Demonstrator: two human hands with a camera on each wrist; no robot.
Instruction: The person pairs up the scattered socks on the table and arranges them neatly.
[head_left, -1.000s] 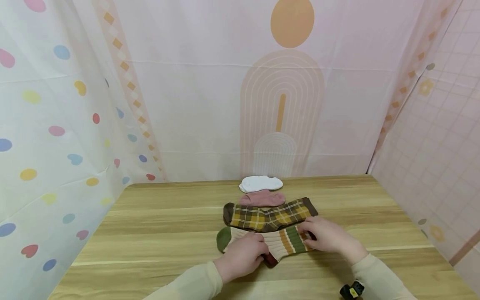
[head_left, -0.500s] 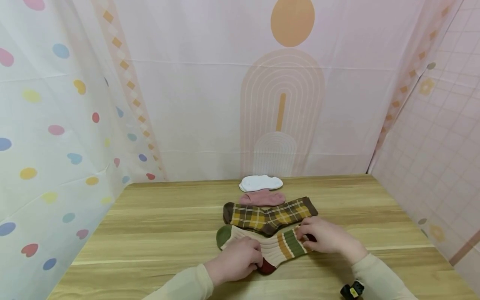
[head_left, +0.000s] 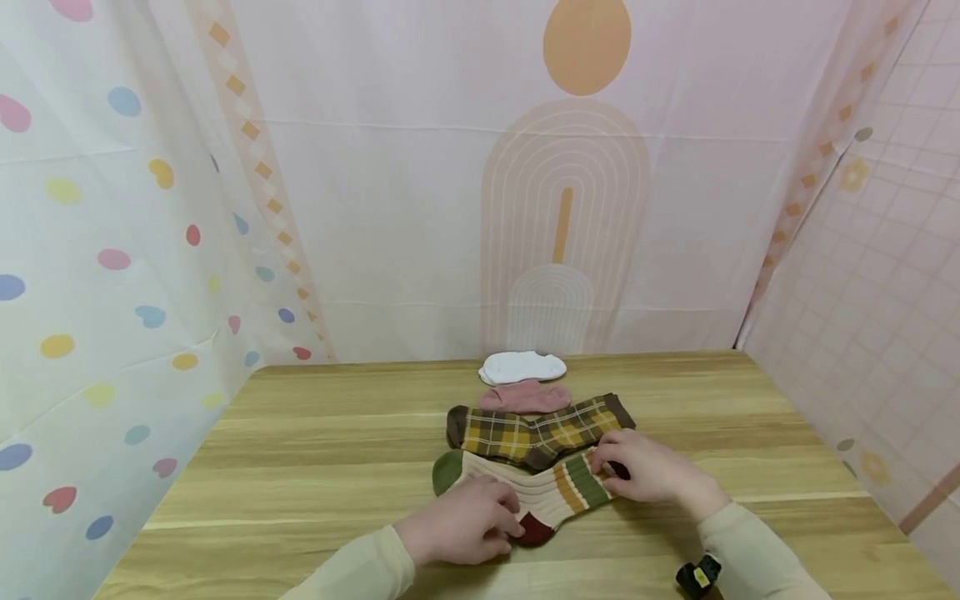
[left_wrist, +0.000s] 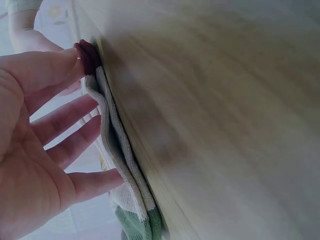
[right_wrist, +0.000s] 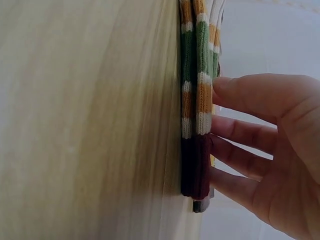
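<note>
A pair of cream ribbed socks (head_left: 536,493), with green toe, dark red heel and orange and green stripes, lies flat, two layers stacked. My left hand (head_left: 467,521) rests over its foot part, fingers extended; in the left wrist view its thumb (left_wrist: 60,70) touches the dark red heel (left_wrist: 89,57) and its fingertips touch the upper layer. At the cuff, my right hand (head_left: 651,468) touches the striped leg with outstretched fingers; the right wrist view shows fingers (right_wrist: 240,150) against the upper layer near the dark red cuff (right_wrist: 196,165). Neither hand encloses the fabric.
Just behind lie brown-and-yellow plaid socks (head_left: 536,433), then pink socks (head_left: 525,397) and white socks (head_left: 522,367), in a column toward the table's back edge. Printed curtains surround the wooden table (head_left: 322,450). A black device (head_left: 697,577) is at the right wrist.
My left hand has shifted left and toward the table's front, exposing more of the dark red heel, and the heel part has been drawn forward. The right hand stays at the cuff.
</note>
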